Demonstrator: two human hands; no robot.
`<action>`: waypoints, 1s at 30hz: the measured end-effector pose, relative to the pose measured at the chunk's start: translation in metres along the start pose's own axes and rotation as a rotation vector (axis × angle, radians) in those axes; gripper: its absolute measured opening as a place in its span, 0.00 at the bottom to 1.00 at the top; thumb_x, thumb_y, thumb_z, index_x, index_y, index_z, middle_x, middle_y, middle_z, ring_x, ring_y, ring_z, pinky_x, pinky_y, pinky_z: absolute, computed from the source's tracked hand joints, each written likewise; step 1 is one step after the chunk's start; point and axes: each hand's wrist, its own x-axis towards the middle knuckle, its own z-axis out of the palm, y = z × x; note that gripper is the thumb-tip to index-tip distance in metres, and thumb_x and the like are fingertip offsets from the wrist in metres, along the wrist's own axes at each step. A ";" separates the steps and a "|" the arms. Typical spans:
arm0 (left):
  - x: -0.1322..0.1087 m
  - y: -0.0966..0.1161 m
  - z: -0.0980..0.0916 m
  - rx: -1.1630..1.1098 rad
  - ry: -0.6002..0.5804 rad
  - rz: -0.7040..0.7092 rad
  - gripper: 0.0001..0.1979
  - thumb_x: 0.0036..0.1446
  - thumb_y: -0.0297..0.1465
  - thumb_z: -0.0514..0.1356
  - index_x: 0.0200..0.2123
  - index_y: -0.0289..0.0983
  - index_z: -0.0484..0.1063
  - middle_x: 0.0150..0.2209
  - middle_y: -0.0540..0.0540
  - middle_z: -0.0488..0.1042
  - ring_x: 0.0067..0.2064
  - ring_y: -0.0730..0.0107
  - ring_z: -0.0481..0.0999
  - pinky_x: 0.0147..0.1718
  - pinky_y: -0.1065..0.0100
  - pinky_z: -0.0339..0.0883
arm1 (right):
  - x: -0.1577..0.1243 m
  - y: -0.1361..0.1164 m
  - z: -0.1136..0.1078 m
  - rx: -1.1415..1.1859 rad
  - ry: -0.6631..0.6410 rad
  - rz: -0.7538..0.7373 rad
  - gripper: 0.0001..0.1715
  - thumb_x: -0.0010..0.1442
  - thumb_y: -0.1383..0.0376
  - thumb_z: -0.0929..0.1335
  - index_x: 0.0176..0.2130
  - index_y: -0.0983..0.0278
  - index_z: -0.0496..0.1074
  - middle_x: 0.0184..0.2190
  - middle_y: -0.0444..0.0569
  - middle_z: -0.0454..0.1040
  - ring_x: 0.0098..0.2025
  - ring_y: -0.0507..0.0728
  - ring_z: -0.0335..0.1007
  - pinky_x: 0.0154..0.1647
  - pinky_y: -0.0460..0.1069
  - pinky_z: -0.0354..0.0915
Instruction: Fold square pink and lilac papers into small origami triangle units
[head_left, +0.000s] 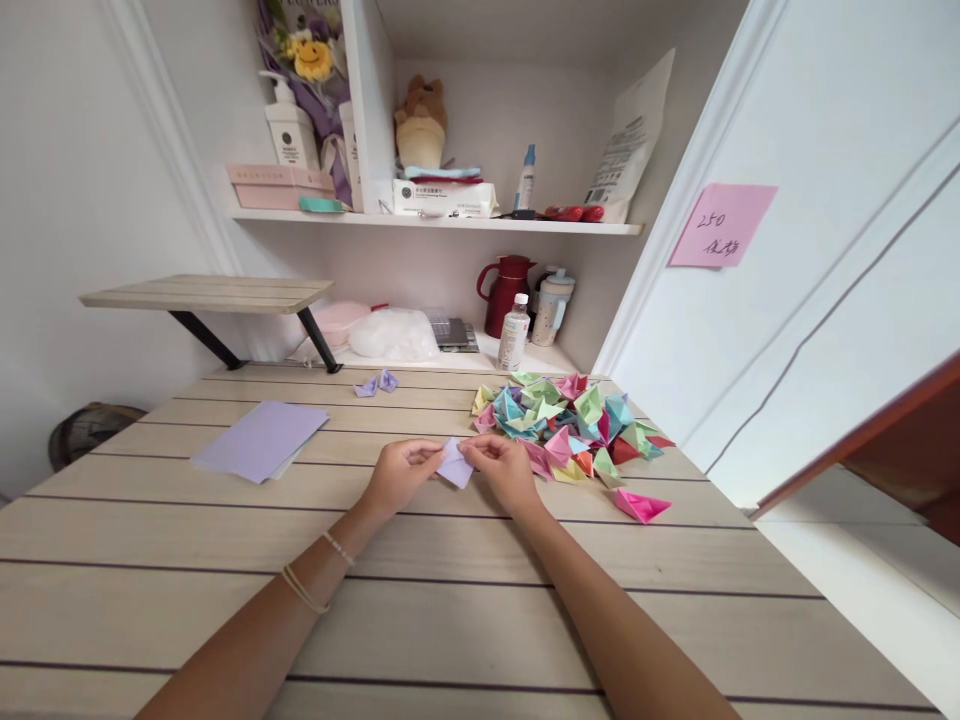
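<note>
Between my two hands is a small folded piece of lilac paper (454, 468), held just above the wooden table. My left hand (405, 472) pinches its left edge between thumb and fingers. On the other side, my right hand (504, 468) grips the upper right edge with thumb and fingertips. Some of the paper's edges are hidden by my fingers. Right of my hands lies a heap of folded paper boats (555, 420) in many colours. A bright pink paper boat (642, 506) sits apart, nearer to me. Two small lilac paper boats (375, 383) rest at the back.
A stack of lilac paper sheets (262, 438) lies on the table (420, 620) at left. Behind it stands a small raised wooden shelf (210, 293) on black legs. A clear bottle (514, 335), a red jug (510, 295) and a tumbler (553, 308) stand at the back.
</note>
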 end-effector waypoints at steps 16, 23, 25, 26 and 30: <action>0.001 0.002 0.001 -0.111 -0.076 -0.154 0.12 0.42 0.35 0.64 0.27 0.31 0.74 0.24 0.45 0.75 0.24 0.72 0.72 0.22 0.74 0.63 | -0.001 -0.001 0.005 0.293 -0.094 0.213 0.18 0.39 0.58 0.74 0.30 0.66 0.74 0.22 0.47 0.75 0.25 0.52 0.69 0.28 0.46 0.63; 0.002 0.000 -0.001 -0.208 0.026 -0.225 0.16 0.38 0.35 0.66 0.31 0.31 0.72 0.27 0.42 0.76 0.29 0.66 0.76 0.30 0.66 0.70 | -0.003 -0.009 0.007 0.378 -0.068 0.340 0.16 0.42 0.55 0.72 0.25 0.66 0.72 0.23 0.47 0.74 0.27 0.52 0.70 0.31 0.47 0.66; 0.002 -0.001 -0.002 -0.230 0.045 -0.229 0.17 0.39 0.35 0.66 0.32 0.30 0.72 0.28 0.41 0.77 0.31 0.64 0.76 0.33 0.64 0.70 | -0.002 -0.010 0.006 0.370 -0.053 0.344 0.17 0.44 0.54 0.71 0.23 0.66 0.72 0.23 0.48 0.73 0.26 0.52 0.70 0.31 0.48 0.66; 0.002 -0.001 -0.002 -0.240 0.043 -0.233 0.17 0.39 0.35 0.66 0.33 0.30 0.72 0.28 0.40 0.77 0.32 0.63 0.76 0.34 0.63 0.70 | -0.002 -0.009 0.006 0.363 -0.038 0.335 0.17 0.44 0.54 0.71 0.23 0.66 0.72 0.22 0.47 0.73 0.26 0.52 0.69 0.31 0.47 0.66; 0.001 0.001 -0.001 -0.264 0.006 -0.236 0.18 0.39 0.34 0.66 0.34 0.30 0.72 0.29 0.40 0.77 0.33 0.62 0.77 0.36 0.61 0.70 | 0.000 -0.003 0.006 0.309 0.003 0.258 0.15 0.42 0.56 0.72 0.23 0.66 0.72 0.22 0.45 0.71 0.25 0.50 0.66 0.29 0.46 0.63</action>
